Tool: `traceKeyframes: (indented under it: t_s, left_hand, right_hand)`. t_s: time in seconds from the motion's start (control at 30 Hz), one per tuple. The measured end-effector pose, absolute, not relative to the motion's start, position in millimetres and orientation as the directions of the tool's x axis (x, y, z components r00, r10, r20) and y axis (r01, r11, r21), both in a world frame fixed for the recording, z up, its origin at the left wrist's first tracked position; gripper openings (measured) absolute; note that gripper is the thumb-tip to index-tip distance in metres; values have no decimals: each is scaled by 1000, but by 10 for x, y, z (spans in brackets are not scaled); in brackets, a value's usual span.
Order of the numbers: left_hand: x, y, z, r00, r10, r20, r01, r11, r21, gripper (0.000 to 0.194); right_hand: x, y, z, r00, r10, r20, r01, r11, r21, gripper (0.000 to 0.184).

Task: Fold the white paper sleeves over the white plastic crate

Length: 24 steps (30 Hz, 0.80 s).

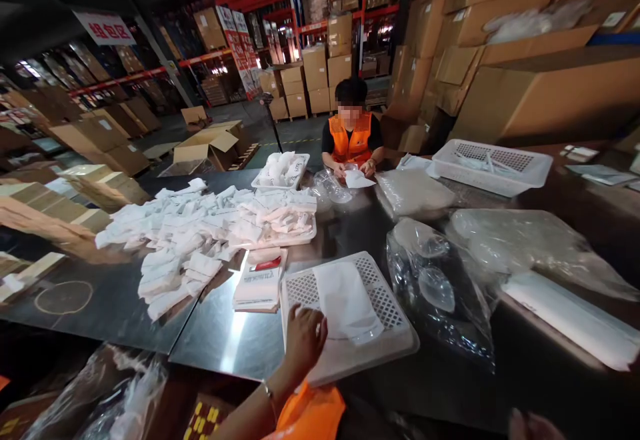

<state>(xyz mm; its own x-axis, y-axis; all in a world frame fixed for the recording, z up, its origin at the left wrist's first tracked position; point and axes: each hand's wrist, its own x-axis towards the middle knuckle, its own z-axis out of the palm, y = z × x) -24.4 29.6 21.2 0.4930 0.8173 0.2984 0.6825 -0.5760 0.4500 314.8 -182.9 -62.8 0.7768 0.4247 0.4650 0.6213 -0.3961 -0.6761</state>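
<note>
My left hand (304,335), with a bracelet at the wrist, is over the near left part of a white perforated plastic basket (376,273). Its fingers are loosely bent and a little apart, with nothing visible in them. Just right of the fingertips, a flat white pouch (346,299) with a clear lower end lies in the basket. My right hand (534,425) is at the bottom right edge, dark, blurred and cut off, away from the basket. Beside the basket on the left lies a stack of printed white packets (259,287) with a red patch on top.
Many white packets (185,227) are heaped on the left. Clear plastic bags (435,280) and a white roll-like bundle (570,317) lie on the right. Across the dark table, a person in an orange vest (350,137) handles a white pouch. Another white basket (493,163) stands far right.
</note>
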Motion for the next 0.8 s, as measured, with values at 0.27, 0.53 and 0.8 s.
traceKeyframes:
  t_s: [0.27,0.53,0.8]
  left_hand:
    - [355,1483,215,950,279,142,271,-960,70,27]
    - [159,1191,-137,919,318,235,295,-947,131,29]
    - [-246,888,-79,922,271,277,218,-954,206,40]
  right_hand:
    - [2499,-26,73,-552,535,640,784,595,179,39]
    - [2949,-160,-431,-633,495,595,711,676,193,29]
    - [2547,336,-292,-826,363,431,463,874,149,40]
